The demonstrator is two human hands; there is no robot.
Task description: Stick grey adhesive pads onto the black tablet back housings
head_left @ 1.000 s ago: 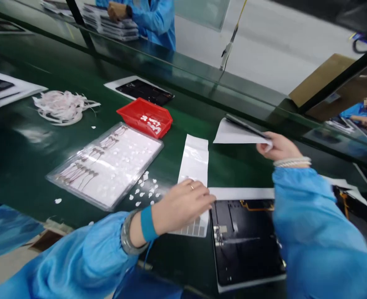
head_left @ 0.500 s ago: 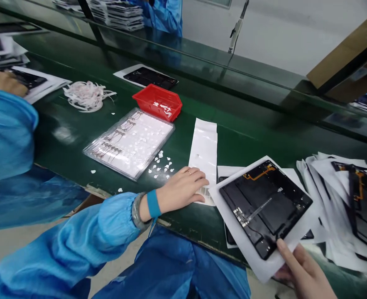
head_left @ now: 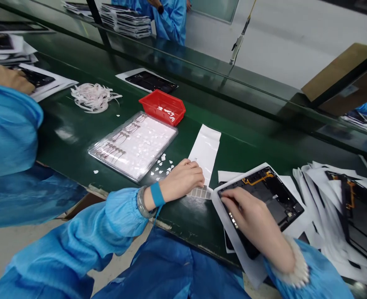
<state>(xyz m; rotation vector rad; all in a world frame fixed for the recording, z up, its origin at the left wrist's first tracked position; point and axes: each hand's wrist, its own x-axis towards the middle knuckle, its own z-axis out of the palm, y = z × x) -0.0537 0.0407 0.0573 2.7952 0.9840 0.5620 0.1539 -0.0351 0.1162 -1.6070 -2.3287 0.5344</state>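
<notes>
A white backing strip (head_left: pixel 209 143) with a row of greyish rectangular stickers (head_left: pixel 199 192) at its near end lies on the bench. My left hand (head_left: pixel 183 180) rests on this end, fingers bent and closed over it. To the right, a black tablet back housing (head_left: pixel 275 203) with an orange flex cable (head_left: pixel 260 178) lies tilted on a white sheet (head_left: pixel 248 265). Above the housing's left corner is my right hand (head_left: pixel 253 214), thumb and forefinger pinched close to the stickers. Anything between those fingertips is too small to make out, and the hand covers part of the housing.
Left of the strip are a clear-lidded tray (head_left: pixel 133 145) of small wired parts, loose white stickers (head_left: pixel 160 164), a red bin (head_left: pixel 163 108) and a tangle of peeled strips (head_left: pixel 93 97). Stacked housings (head_left: pixel 362 211) stand right. A co-worker's arm (head_left: pixel 9 124) occupies the left.
My right hand has let go of the housing's near edge and moved up and left over it. The strip's near end has shifted slightly left under my left hand, whose fingers are more bent.
</notes>
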